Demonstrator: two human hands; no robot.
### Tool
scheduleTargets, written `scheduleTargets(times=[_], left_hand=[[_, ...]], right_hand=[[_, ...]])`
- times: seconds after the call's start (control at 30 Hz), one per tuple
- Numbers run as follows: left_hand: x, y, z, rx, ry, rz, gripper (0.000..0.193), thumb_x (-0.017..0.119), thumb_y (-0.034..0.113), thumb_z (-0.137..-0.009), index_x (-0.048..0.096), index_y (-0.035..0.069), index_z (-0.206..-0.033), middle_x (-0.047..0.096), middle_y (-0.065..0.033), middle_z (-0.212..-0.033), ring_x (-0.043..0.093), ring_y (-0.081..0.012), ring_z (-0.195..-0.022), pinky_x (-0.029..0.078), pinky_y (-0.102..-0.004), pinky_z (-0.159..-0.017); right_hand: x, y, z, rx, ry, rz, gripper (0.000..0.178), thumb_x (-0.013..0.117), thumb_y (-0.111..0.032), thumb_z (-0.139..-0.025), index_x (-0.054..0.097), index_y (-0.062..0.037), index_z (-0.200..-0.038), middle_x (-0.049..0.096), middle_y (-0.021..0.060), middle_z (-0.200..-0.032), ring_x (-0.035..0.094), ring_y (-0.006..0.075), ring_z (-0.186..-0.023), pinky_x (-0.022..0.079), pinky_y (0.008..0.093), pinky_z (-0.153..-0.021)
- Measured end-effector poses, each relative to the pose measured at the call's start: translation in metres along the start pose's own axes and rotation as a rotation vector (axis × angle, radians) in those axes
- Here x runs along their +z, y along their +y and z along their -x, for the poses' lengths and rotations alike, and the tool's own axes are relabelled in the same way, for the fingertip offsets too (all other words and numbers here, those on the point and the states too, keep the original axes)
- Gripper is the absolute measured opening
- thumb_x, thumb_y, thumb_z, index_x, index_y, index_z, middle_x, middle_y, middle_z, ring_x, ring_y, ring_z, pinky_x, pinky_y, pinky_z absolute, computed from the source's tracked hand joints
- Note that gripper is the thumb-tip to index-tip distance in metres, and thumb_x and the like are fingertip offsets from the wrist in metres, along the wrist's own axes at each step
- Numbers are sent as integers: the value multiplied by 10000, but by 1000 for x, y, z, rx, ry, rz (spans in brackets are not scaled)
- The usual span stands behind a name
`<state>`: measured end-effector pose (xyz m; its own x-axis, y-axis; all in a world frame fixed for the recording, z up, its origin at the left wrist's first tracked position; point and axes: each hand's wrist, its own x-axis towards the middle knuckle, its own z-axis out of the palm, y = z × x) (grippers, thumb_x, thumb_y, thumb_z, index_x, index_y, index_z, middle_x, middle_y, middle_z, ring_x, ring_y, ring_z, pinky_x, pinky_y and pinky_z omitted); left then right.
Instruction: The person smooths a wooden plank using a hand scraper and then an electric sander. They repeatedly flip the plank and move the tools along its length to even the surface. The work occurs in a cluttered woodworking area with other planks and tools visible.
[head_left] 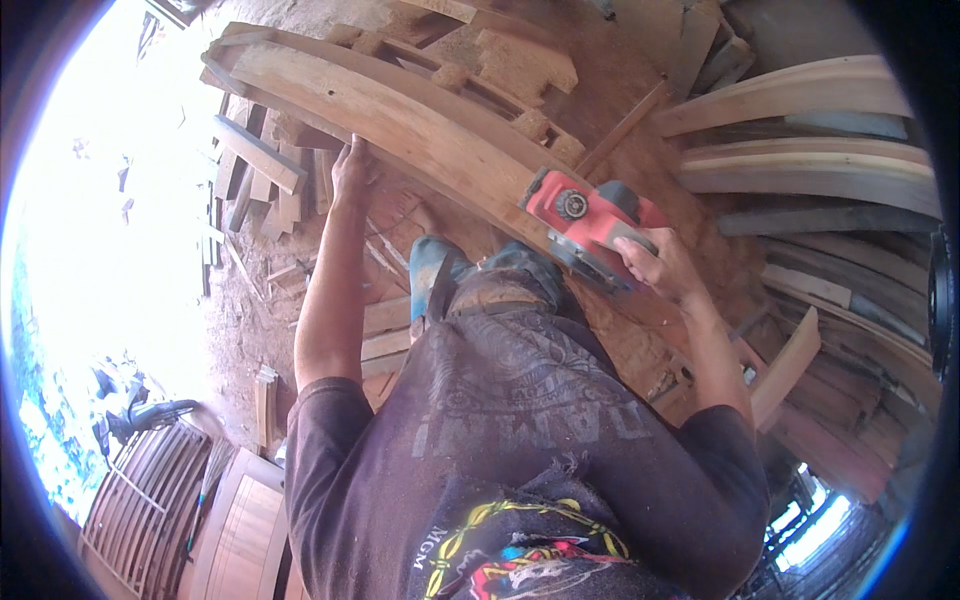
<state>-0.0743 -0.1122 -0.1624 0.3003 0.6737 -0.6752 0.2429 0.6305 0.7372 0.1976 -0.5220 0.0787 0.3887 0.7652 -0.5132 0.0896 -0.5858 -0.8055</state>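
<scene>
A red electric hand planer point(585, 212) with a black knob rests on the right part of a long wooden plank point(400, 118). My right hand point(665, 262) is wrapped round its rear handle. The plank runs from the far left toward the right in front of my body, with a small dark hole near its left part. Against the plank's near edge is my left hand point(352, 172), its fingers stretched along the side. Whether the left thumb grips underneath is hidden.
Wood blocks and sawdust point(520, 65) lie beyond the plank. Curved boards point(810, 165) are stacked at right. Offcuts point(262, 165) pile up at left. A slatted wooden piece point(145, 500) and a panel point(245, 530) stand at lower left. A loose board point(785, 365) juts out near my right elbow.
</scene>
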Motion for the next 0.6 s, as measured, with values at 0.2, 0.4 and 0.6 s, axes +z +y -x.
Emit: scheduleTargets(times=[0.2,0.4,0.6], left_hand=[[16,6,20,-2,12,41,666,666,548,-1026,541,140,-1538,616,-114,-1428,600,-321,-1271,498,-544,-991],[19,12,34,-20,15,144,656,684,483,-1038,506,142,-1569,675,-70,-1322,671,-224,-1105,554,-421,-868],[16,10,35,-8,18,121,590,676,405,-1058,536,75,-1526,714,-76,-1211,662,-158,-1008,543,-325,-808]], right_hand=[[17,-36,-48,110,-51,125,372,646,-407,-997,746,-52,-952,676,41,-748,632,136,-725,484,331,-688],[53,-83,-114,49,-80,132,455,644,-456,-987,811,-49,-1103,782,133,-865,749,203,-884,559,368,-817],[90,-126,-183,3,-108,98,447,642,-428,-994,804,-25,-1102,794,180,-917,766,245,-898,564,381,-816]])
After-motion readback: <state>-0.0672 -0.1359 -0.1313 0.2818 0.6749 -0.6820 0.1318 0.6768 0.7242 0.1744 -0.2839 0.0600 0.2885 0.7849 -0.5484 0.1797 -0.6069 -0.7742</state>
